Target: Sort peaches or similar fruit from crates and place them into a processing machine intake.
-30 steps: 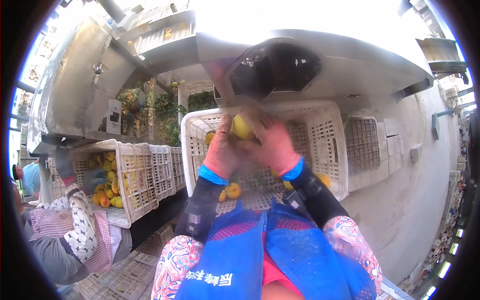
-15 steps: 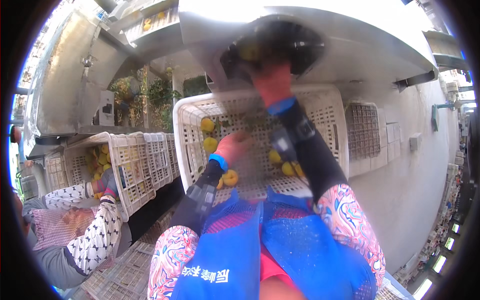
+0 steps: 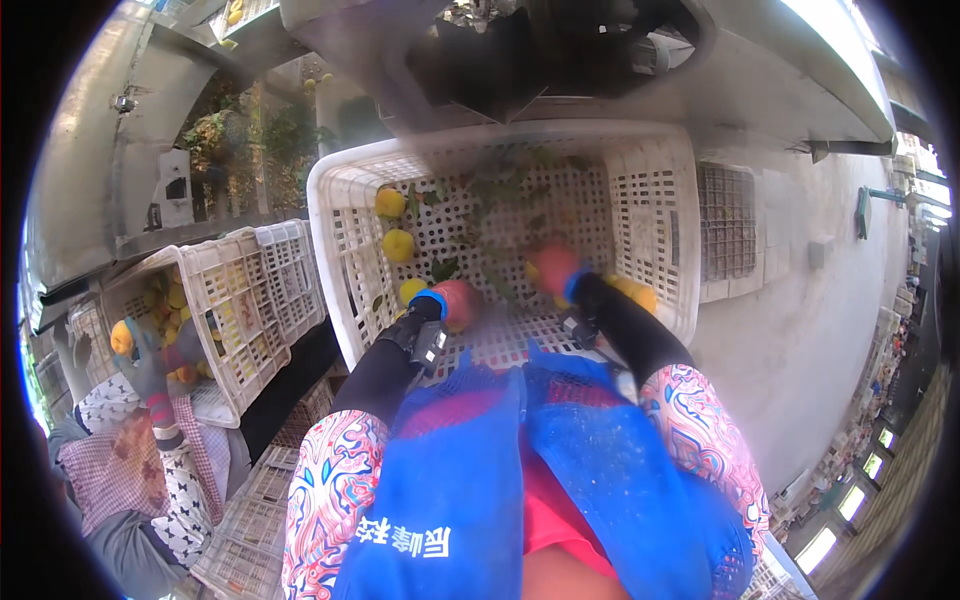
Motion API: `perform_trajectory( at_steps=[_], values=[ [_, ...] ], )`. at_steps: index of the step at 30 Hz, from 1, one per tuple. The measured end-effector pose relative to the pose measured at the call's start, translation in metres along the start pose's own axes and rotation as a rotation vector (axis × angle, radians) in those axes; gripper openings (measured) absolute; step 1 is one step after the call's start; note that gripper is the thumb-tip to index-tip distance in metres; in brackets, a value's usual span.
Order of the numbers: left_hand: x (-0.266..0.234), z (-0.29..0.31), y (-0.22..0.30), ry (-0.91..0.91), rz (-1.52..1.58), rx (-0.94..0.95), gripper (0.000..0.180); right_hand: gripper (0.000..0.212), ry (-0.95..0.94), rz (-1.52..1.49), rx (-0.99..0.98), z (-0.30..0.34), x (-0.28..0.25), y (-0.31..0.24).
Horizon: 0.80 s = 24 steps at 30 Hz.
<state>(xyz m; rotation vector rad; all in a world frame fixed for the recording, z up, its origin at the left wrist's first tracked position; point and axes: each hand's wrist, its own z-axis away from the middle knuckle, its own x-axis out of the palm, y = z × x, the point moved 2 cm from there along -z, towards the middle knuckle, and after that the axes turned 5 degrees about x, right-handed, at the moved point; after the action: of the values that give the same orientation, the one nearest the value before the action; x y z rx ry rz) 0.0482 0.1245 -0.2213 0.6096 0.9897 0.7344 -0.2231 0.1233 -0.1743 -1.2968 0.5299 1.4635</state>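
Both of my hands are down inside a white slatted plastic crate [image 3: 655, 215] with a few yellow fruits and loose green leaves on its floor. My left hand [image 3: 458, 302] is low in the left half, just right of a yellow fruit [image 3: 412, 291]; motion blur hides its fingers. Farther up that side lie another yellow fruit [image 3: 398, 245] and one more beyond it. My right hand [image 3: 555, 267] reaches into the right half, with a bit of yellow fruit [image 3: 532, 271] showing at its smeared fingers. More yellow fruit [image 3: 634, 293] sits behind my right forearm, partly covered.
A grey metal machine housing with a dark opening [image 3: 540, 60] overhangs the crate's far side. At left, a co-worker's gloved hand [image 3: 148, 350] holds an orange-yellow fruit [image 3: 122, 337] beside another white crate [image 3: 235, 320] of fruit. A brown crate [image 3: 727, 222] stands at right.
My right hand has come back from the dark machine opening, down into the crate. My left hand has moved lower, toward me. The co-worker's hand has lifted a fruit.
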Motion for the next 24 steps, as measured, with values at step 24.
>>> perform_trajectory(
  at_steps=[24],
  values=[
    [-0.167, 0.061, 0.153, 1.205, 2.099, 0.577, 0.069, 0.074, 0.827, -0.711, -0.028, 0.015, -0.267, -0.145]
  ],
)
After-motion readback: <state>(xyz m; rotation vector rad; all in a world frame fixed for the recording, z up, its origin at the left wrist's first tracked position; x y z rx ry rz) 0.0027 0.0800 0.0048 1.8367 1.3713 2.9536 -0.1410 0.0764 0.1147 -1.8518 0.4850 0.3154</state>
